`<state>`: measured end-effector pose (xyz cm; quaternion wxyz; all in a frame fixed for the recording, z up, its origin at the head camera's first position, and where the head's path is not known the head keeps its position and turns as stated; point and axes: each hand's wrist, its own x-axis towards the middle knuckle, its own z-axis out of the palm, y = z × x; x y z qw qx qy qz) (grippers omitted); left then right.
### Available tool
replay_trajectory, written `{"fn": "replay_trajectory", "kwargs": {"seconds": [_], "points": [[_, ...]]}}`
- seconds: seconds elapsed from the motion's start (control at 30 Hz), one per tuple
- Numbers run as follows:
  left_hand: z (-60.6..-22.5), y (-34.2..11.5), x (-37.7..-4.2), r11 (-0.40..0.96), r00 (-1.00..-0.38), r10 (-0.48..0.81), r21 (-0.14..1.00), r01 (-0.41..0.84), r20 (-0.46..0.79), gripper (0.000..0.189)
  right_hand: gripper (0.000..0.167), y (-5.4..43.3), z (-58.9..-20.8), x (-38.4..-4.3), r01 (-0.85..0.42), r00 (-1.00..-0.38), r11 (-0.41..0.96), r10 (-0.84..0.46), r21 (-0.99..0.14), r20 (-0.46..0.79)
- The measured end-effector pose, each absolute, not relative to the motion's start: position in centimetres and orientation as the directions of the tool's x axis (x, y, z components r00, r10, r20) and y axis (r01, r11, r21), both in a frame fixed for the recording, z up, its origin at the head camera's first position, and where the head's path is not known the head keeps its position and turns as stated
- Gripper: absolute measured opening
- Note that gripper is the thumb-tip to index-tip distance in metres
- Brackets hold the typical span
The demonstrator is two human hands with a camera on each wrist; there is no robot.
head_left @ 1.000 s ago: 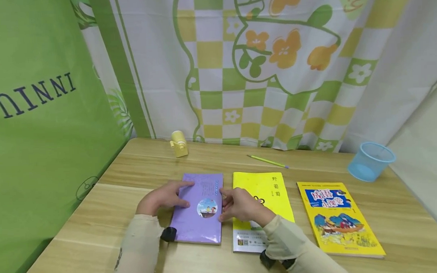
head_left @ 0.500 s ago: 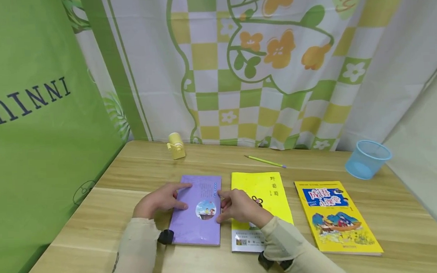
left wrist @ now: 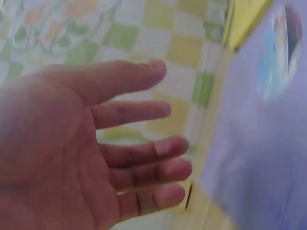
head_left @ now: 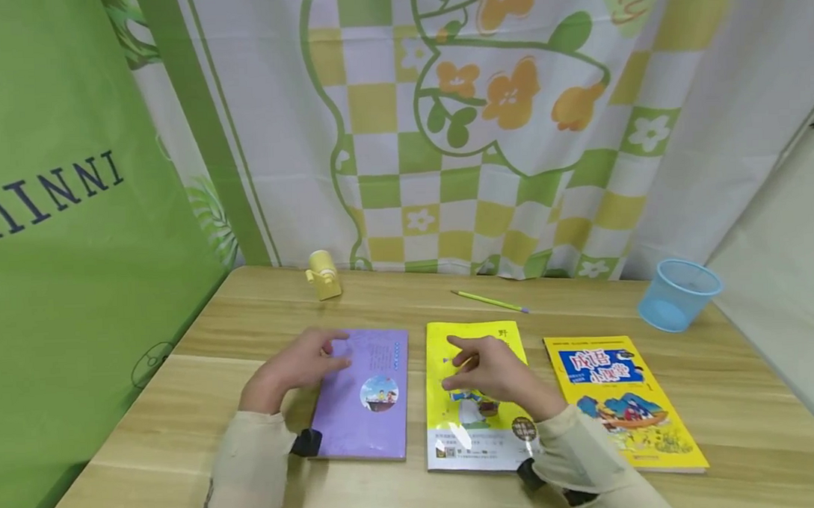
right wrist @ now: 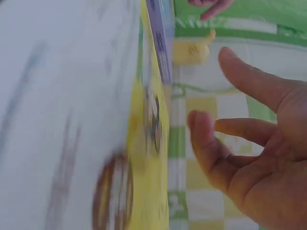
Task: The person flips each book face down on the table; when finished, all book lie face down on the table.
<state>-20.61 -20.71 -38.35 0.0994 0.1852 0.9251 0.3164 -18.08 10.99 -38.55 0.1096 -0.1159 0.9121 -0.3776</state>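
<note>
A purple book [head_left: 362, 427] with a round picture lies flat on the table at the left. My left hand [head_left: 296, 366] hovers by its upper left edge; in the left wrist view the fingers [left wrist: 134, 79] stand out loosely, apart from the cover. Beside it lies a yellow book [head_left: 446, 409] with a white lower band. Above that book is my right hand [head_left: 498, 370], its fingers relaxed, with nothing between them in the right wrist view. Farther right, another yellow book [head_left: 628, 411] with a blue title panel is partly covered by the right forearm.
A green pencil [head_left: 489, 301] lies behind the books. At the back left of the wooden table [head_left: 203, 381] stands a small yellow object [head_left: 324, 275], and at the back right a blue mesh cup [head_left: 678, 297]. A patterned curtain [head_left: 377, 158] hangs behind.
My right hand has left the purple book's right edge and moved right, over the middle yellow book. The left hand has lifted slightly from the purple cover. The view has shifted a little.
</note>
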Motion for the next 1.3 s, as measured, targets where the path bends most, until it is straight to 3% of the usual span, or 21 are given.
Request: {"fn": "replay_trajectory", "kwargs": {"seconds": [0.13,0.33,0.67,1.3], "points": [[-37.5,-18.5,-20.1,0.693,-0.877,0.479,0.624,0.361,-0.025,0.045,0.077,14.6,-38.3,-17.5,-0.084,-0.966,0.767,-0.218,-0.636,-0.136],[-38.1,-14.4,-19.9,0.638,-0.811,0.581,0.658,0.4,-0.071,0.045,0.08,18.9,-38.7,-17.0,0.014,-0.972,0.842,-0.114,-0.539,-0.203],[-39.9,-10.3,-20.3,0.656,-0.816,0.553,0.692,0.301,-0.169,0.047,0.087,20.6,-40.6,-16.7,0.017,-0.958,0.771,-0.17,-0.637,-0.231],[-40.5,-9.5,-20.1,0.606,-0.817,0.563,0.736,0.302,-0.128,0.055,0.088,20.9,-41.0,-16.9,0.077,-0.954,0.754,-0.135,-0.653,-0.268]]}}
